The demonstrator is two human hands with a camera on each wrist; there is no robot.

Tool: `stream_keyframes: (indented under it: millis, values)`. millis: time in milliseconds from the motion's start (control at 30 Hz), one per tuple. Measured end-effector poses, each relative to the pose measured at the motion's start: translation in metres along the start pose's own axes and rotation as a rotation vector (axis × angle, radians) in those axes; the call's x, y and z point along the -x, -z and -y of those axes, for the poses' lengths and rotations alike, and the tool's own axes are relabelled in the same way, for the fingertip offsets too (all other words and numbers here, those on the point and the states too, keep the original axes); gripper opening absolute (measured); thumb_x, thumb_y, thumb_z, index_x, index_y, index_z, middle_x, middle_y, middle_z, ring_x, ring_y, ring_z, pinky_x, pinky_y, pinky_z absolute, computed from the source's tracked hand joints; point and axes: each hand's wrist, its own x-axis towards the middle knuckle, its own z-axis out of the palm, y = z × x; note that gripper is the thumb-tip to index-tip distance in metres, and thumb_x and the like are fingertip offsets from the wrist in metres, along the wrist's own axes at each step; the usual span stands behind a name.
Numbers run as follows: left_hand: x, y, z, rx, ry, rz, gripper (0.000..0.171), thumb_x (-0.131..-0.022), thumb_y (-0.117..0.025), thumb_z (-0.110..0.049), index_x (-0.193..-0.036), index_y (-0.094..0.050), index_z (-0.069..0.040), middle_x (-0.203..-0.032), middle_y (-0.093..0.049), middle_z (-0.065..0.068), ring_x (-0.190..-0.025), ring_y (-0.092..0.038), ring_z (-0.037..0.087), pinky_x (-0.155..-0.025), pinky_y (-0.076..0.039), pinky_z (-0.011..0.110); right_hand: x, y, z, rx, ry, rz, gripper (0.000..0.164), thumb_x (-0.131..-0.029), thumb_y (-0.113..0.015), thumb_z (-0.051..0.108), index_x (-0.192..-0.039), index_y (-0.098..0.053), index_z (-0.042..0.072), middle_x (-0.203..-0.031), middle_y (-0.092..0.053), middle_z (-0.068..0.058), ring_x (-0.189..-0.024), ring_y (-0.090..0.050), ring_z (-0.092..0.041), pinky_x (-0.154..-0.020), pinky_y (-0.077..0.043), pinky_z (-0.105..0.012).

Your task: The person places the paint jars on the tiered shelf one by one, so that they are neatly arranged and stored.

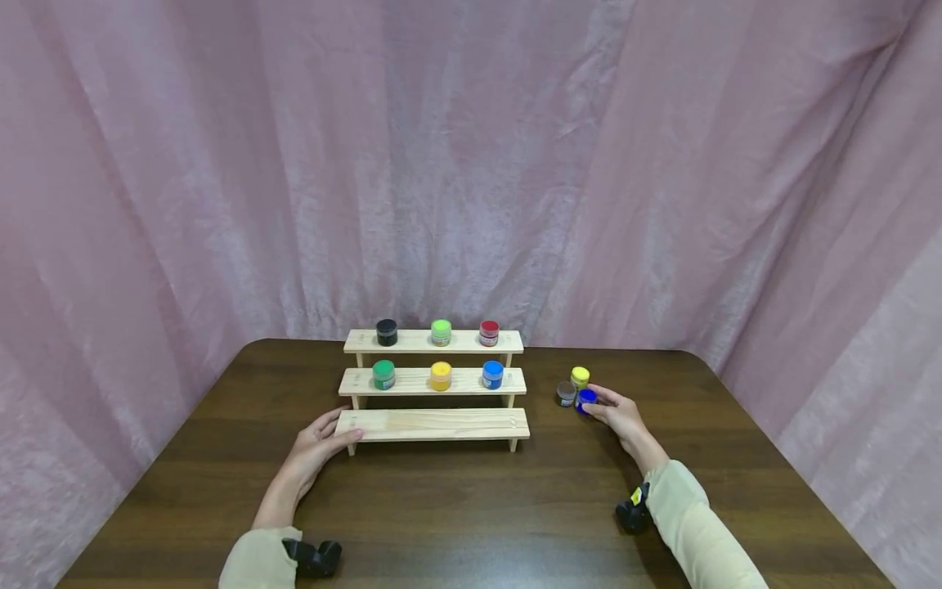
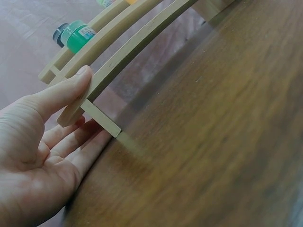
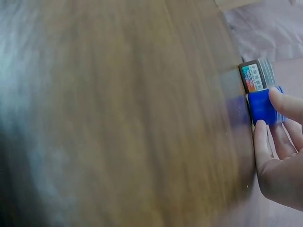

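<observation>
Here on the left, my left hand (image 1: 312, 448) grips the end of the lowest plank of a pale wooden three-step stand (image 1: 412, 381), thumb on top, fingers below. The stand's long axis runs rightward from that grip; farther from me, its upper two steps carry six small round paint jars (image 1: 441, 376), three apiece. Moving right, past a strip of brown wooden table (image 1: 545, 483), a short cylindrical dark-grey jar (image 1: 566, 394) sits just left of my other grip, a round bright-yellow jar (image 1: 580, 376) just beyond it. And here's the deep-blue plastic jar (image 1: 586, 398), squat and upright, pinched between thumb and fingers of my right hand (image 1: 621, 419), clearly the nearer hand. The key relation: from this pinch, the stand lies well apart to the left, set crosswise.
</observation>
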Motion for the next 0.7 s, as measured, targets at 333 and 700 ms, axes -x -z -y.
stream_keyframes:
  millis: [333,700]
  values:
    - [0.001,-0.001,0.001,-0.003,-0.003,0.000,0.081,-0.088,-0.073,-0.029,-0.153,-0.030,-0.008,-0.153,-0.041,0.018,-0.099,-0.053,-0.012,-0.083,-0.042,0.006,0.003,0.005,0.003,-0.007,-0.022,-0.013,0.059,-0.095,-0.062,0.010,-0.146,-0.037,-0.006,-0.147,-0.042,-0.029,-0.084,-0.058,0.009,-0.080,-0.052,-0.013]
    - [0.000,0.000,0.001,-0.014,-0.013,0.012,0.080,-0.089,-0.072,-0.029,-0.153,-0.028,-0.008,-0.154,-0.040,0.019,-0.099,-0.053,-0.012,-0.084,-0.042,0.006,0.014,0.010,0.014,0.027,-0.030,-0.016,0.061,-0.095,-0.062,0.013,-0.146,-0.035,-0.008,-0.143,-0.046,-0.029,-0.087,-0.058,0.005,-0.082,-0.053,-0.018]
